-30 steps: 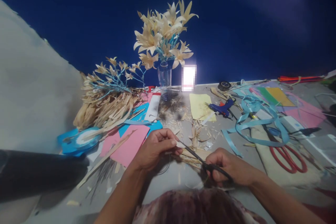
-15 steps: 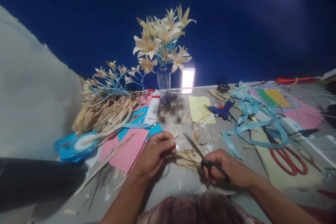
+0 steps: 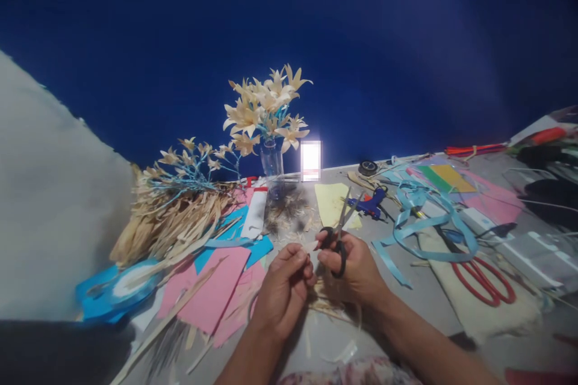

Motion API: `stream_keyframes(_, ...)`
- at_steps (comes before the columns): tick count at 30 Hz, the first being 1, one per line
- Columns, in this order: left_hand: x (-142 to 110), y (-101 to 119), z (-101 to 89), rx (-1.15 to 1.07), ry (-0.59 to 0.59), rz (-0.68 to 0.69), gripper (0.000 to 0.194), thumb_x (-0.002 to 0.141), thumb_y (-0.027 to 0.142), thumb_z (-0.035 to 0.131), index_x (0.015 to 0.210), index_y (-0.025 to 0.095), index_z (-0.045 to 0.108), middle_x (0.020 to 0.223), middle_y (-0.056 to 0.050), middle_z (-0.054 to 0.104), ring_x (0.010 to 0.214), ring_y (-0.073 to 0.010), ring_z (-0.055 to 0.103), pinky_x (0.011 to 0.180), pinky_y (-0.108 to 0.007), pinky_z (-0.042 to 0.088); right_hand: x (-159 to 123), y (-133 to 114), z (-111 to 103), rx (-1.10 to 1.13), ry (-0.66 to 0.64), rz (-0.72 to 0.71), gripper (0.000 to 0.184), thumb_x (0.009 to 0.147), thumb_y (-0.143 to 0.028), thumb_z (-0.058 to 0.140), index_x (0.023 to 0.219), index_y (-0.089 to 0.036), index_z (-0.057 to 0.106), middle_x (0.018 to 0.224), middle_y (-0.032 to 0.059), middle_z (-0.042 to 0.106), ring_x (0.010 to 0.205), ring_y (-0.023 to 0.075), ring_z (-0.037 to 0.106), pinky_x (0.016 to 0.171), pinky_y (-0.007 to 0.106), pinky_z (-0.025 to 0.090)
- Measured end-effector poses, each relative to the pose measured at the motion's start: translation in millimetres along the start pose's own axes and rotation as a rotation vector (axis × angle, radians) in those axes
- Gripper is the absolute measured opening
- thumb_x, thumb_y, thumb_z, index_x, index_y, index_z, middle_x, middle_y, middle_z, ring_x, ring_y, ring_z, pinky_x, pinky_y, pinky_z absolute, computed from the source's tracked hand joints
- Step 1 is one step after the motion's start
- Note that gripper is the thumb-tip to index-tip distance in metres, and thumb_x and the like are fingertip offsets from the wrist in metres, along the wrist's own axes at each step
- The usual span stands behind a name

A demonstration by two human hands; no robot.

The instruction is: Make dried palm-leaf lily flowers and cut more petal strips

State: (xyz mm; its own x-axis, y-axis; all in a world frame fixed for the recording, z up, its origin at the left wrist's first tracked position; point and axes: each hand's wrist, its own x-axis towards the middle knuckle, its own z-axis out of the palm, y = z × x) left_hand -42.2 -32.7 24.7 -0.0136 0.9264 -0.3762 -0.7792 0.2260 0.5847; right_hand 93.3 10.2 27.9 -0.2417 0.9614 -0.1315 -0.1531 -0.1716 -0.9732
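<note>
My left hand [image 3: 285, 290] pinches a small pale petal-like piece [image 3: 309, 246], perhaps dried husk, between thumb and fingers. My right hand [image 3: 363, 271] is closed round a pair of black-handled scissors [image 3: 341, 240], whose parted blades point up and away from me. Its fingertips are close beside the pale piece; whether they touch it I cannot tell. Beneath both hands lie dry husk strips [image 3: 332, 307], partly covered. Beyond them a clear vase [image 3: 273, 171] holds cream flowers [image 3: 266, 102] on light-blue stems.
Left: a heap of dried husks [image 3: 171, 222], smaller flowers [image 3: 189, 162], pink paper [image 3: 212, 289] and a blue ribbon roll [image 3: 151, 274]. Right: a blue glue gun [image 3: 371, 207] by yellow paper [image 3: 329, 201], loose light-blue ribbon [image 3: 406, 234] and red-handled scissors [image 3: 485, 283]. Husk scraps litter the middle.
My right hand has moved left, beside my left hand, and the scissors have turned from pointing up-left to pointing up, blades parted. The camera view has shifted, so the scene sits lower.
</note>
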Motion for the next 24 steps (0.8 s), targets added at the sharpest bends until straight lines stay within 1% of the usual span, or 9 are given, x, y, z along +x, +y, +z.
stream_keyframes(3,-3.3,-2.8,0.3,0.043,-0.04,-0.025,0.029,0.067,0.023,0.085,0.078,0.016,0.059,0.065,0.003,0.059,0.056,-0.007,0.052,0.056,-0.018,0.044,3.8,-2.7,4.9,-0.038,0.001,-0.017,0.039,0.058,-0.036,0.083,0.086,-0.017,0.063,0.07,-0.0005,0.064,0.061,0.0154,0.06,0.06,0.027,0.05)
stream_keyframes(5,-5.4,-2.0,-2.6,0.11,-0.075,-0.035,0.026,0.069,0.024,0.083,0.078,0.016,0.061,0.067,0.001,0.062,0.059,-0.0083,0.055,0.059,-0.019,0.044,3.5,-3.4,4.4,-0.047,-0.033,-0.009,0.036,0.061,-0.036,0.079,0.085,-0.018,0.061,0.068,-0.002,0.062,0.057,0.0143,0.059,0.057,0.026,0.049)
stream_keyframes(10,-3.5,4.1,-17.6,0.359,-0.069,0.079,0.023,0.071,0.028,0.083,0.081,0.017,0.065,0.066,0.001,0.064,0.057,-0.0097,0.054,0.057,-0.021,0.04,3.5,-15.1,-2.9,-0.225,-0.152,-0.027,0.024,0.063,-0.029,0.072,0.082,-0.017,0.063,0.066,-0.0028,0.06,0.06,0.0124,0.054,0.057,0.024,0.043)
stream_keyframes(13,-0.2,5.0,-22.4,0.445,-0.075,0.069,0.021,0.071,0.027,0.083,0.076,0.016,0.065,0.066,0.001,0.064,0.058,-0.0106,0.056,0.058,-0.022,0.04,6.0,-20.4,-6.0,-0.238,-0.192,0.004,0.025,0.063,-0.03,0.073,0.082,-0.016,0.064,0.067,-0.0027,0.06,0.061,0.0122,0.052,0.057,0.023,0.041)
stream_keyframes(16,-0.1,4.1,-20.1,0.413,-0.109,0.063,0.019,0.076,0.026,0.08,0.077,0.016,0.064,0.065,0.001,0.065,0.058,-0.0098,0.055,0.058,-0.022,0.04,6.1,-14.7,-7.7,-0.165,-0.162,0.043,0.034,0.066,-0.039,0.077,0.087,-0.016,0.063,0.071,-0.0013,0.061,0.063,0.0133,0.054,0.058,0.024,0.042)
stream_keyframes(17,-0.6,3.8,-18.4,0.38,-0.111,0.069,0.019,0.077,0.027,0.079,0.078,0.017,0.063,0.065,0.001,0.064,0.057,-0.0095,0.055,0.058,-0.021,0.039,5.0,-10.8,-8.1,-0.147,-0.177,0.051,0.037,0.068,-0.044,0.077,0.087,-0.016,0.063,0.071,-0.0006,0.062,0.064,0.0136,0.054,0.058,0.024,0.042)
stream_keyframes(21,-1.2,3.8,-13.6,0.286,-0.062,0.14,0.02,0.079,0.028,0.077,0.081,0.018,0.06,0.068,0.001,0.065,0.06,-0.0106,0.057,0.06,-0.022,0.044,-4.4,5.9,-7.9,-0.165,-0.423,0.068,0.058,0.074,-0.073,0.064,0.077,-0.015,0.062,0.065,0.0016,0.06,0.057,0.0125,0.05,0.053,0.023,0.039)
stream_keyframes(22,-0.7,3.6,-13.4,0.283,-0.038,0.168,0.021,0.078,0.028,0.077,0.082,0.018,0.06,0.069,0.001,0.066,0.062,-0.0108,0.058,0.061,-0.022,0.045,-7.1,9.1,-7.2,-0.181,-0.468,0.081,0.062,0.073,-0.076,0.062,0.073,-0.015,0.061,0.063,0.0017,0.06,0.055,0.0118,0.048,0.052,0.023,0.037)
stream_keyframes(24,0.7,2.8,-13.9,0.294,0.018,0.229,0.02,0.079,0.028,0.077,0.082,0.018,0.06,0.071,0.001,0.066,0.064,-0.0112,0.059,0.063,-0.022,0.046,-11.5,13.5,-5.3,-0.211,-0.493,0.115,0.062,0.071,-0.077,0.064,0.068,-0.015,0.059,0.06,0.001,0.058,0.053,0.0109,0.047,0.05,0.022,0.035)
